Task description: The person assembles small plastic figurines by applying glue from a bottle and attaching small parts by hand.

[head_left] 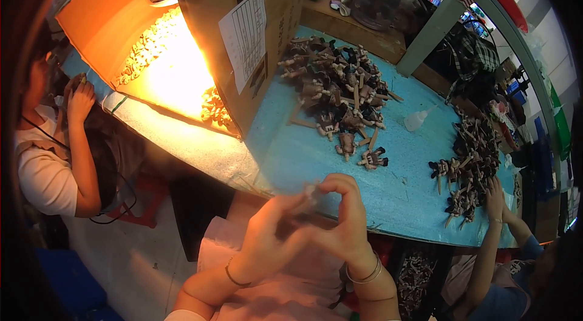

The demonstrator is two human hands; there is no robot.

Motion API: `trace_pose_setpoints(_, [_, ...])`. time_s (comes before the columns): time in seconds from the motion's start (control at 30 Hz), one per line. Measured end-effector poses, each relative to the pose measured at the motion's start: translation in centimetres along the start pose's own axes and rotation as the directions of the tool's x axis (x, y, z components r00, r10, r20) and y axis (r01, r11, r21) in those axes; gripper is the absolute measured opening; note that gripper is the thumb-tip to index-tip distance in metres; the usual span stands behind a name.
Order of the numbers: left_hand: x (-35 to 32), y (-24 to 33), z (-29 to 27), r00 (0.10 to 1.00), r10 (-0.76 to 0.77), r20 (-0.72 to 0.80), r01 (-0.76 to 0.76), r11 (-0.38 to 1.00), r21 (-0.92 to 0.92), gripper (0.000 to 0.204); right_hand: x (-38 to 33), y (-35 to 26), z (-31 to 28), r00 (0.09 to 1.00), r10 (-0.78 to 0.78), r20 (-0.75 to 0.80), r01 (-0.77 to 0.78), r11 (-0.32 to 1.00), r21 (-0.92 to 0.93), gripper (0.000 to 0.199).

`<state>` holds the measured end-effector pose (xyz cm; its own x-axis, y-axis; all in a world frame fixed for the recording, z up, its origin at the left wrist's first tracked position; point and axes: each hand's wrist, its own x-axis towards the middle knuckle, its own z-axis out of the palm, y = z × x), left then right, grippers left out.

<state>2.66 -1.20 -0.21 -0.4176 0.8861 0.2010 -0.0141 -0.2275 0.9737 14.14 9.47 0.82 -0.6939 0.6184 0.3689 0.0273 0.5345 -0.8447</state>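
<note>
Above my lap, at the table's near edge, my left hand point(271, 233) and my right hand point(347, 221) meet at the fingertips. Both are closed in a pinch round a small, pale, blurred thing point(312, 193) whose kind I cannot make out. Beyond them, a heap of small doll-like figures point(346, 87) with brown bodies and dark parts lies on the blue tabletop point(303, 169), wooden sticks mixed in. One figure point(373, 158) rests at the heap's near edge, closest to my right hand.
An upright cardboard panel point(261, 66) divides the table from a brightly lit box holding small pieces point(146, 41). A small translucent bottle point(416, 119) stands right of the heap. Another pile of figures point(477, 151) lies near a co-worker's hand point(495, 202). Another person point(54, 169) sits left.
</note>
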Motion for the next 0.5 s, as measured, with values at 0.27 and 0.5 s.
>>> trace_pose_setpoints(0.27, [2.2, 1.8, -0.7, 0.964, 0.257, 0.068, -0.265, 0.939, 0.219, 0.034, -1.8, 1.1, -0.1, 0.983, 0.145, 0.114, -0.176, 0.551, 0.816, 0.069])
trace_pose_setpoints(0.5, [1.4, 1.7, 0.2, 0.952, 0.301, 0.051, -0.304, 0.922, 0.241, 0.031, -1.8, 1.0, 0.1, 0.995, 0.022, 0.100, -0.094, 0.581, 0.808, 0.071])
